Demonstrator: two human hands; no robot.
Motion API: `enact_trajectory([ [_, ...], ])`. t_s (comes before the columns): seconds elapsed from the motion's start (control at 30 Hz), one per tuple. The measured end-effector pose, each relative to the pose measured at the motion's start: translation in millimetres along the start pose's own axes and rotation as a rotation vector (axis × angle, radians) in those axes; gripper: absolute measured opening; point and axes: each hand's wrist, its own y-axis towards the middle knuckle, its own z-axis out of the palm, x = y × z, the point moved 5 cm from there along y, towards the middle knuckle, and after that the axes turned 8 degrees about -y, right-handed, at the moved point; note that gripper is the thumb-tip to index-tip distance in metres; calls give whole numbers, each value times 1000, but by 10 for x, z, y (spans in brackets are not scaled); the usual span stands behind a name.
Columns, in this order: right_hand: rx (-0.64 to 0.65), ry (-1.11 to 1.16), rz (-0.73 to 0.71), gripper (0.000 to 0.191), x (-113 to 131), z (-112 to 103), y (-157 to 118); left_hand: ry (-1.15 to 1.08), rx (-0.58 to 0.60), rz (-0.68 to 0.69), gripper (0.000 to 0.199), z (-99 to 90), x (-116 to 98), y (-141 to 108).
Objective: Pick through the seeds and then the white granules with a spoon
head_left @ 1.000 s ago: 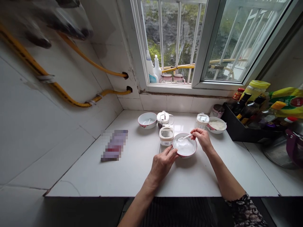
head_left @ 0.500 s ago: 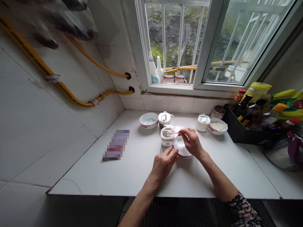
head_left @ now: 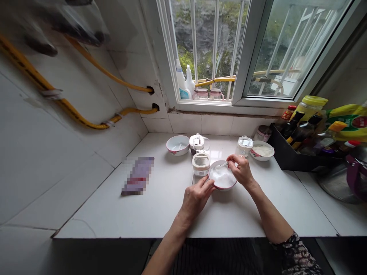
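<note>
My right hand (head_left: 241,168) pinches the handle of a small white spoon (head_left: 221,165), whose bowl end is over the white powder (head_left: 222,177) in a red-rimmed bowl (head_left: 225,188). At the near left side of that bowl, my left hand (head_left: 197,194) grips the rim between thumb and fingers. Just left of the bowl stands a small clear jar (head_left: 201,164) with its white-framed lid raised. Behind the jar is another lidded jar (head_left: 197,143) with dark contents.
A white bowl (head_left: 177,146) holding a spoon stands back left. At back right are a closed jar (head_left: 245,145), a bowl of white stuff (head_left: 262,152) and a black box (head_left: 292,152) of bottles. A blurred purple packet (head_left: 139,175) lies left.
My right hand has moved the spoon right, from over the open jar to over the powder in the bowl. My left hand stays at the bowl. The view has shifted slightly.
</note>
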Motion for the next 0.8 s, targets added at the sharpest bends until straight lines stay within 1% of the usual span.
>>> enact_trajectory([
  [0.1,40,-25,-19,18,26,46,-12,-8,-1,-1,21,-7,-3,6],
  [0.2,68,19,11,18,47,65,-16,-11,-20,13,22,-23,-22,17],
  [0.4,53,190,159,15,-15,28,1,1,-40,26,24,-29,-30,23],
  [0.53,67,372,291,13,-121,51,2,9,-46,31,22,-30,-27,20],
  [0.6,80,409,325,13,-154,67,-1,6,-48,30,22,-32,-29,22],
  [0.67,94,392,324,13,-155,74,-3,0,-54,32,23,-36,-35,25],
  [0.8,147,361,265,13,-89,98,-10,-3,-54,33,23,-31,-37,24],
])
